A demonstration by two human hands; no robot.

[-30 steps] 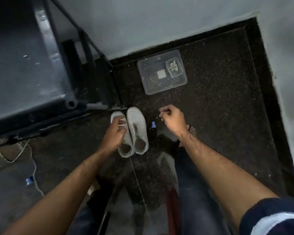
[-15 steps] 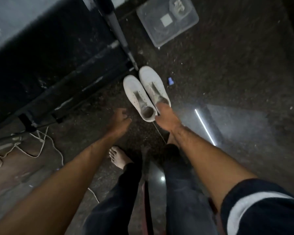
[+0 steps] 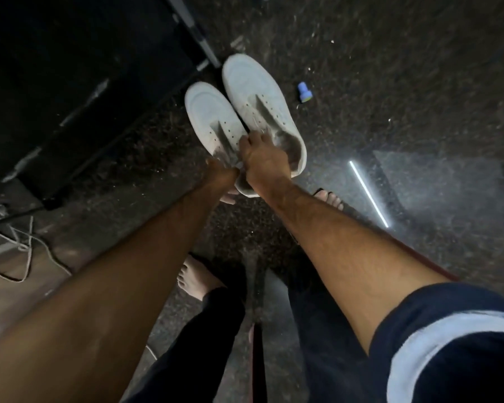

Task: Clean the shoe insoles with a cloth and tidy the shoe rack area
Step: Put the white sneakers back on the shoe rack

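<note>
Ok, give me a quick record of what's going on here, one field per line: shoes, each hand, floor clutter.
shoes: pair of white lace-less sneakers, side by side, toes pointing away
right hand: right hand gripping the sneakers at their openings
left hand: left hand at the heel of the left sneaker, grip unclear
floor: dark speckled stone floor
clutter: small blue cap-like object right of the sneakers; white cord at left

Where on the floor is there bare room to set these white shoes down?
Free: the dark floor right of the small blue cap, above the bright light streak. Crowded: left, where the black rack and white cords sit, and below, around the bare feet.
</note>
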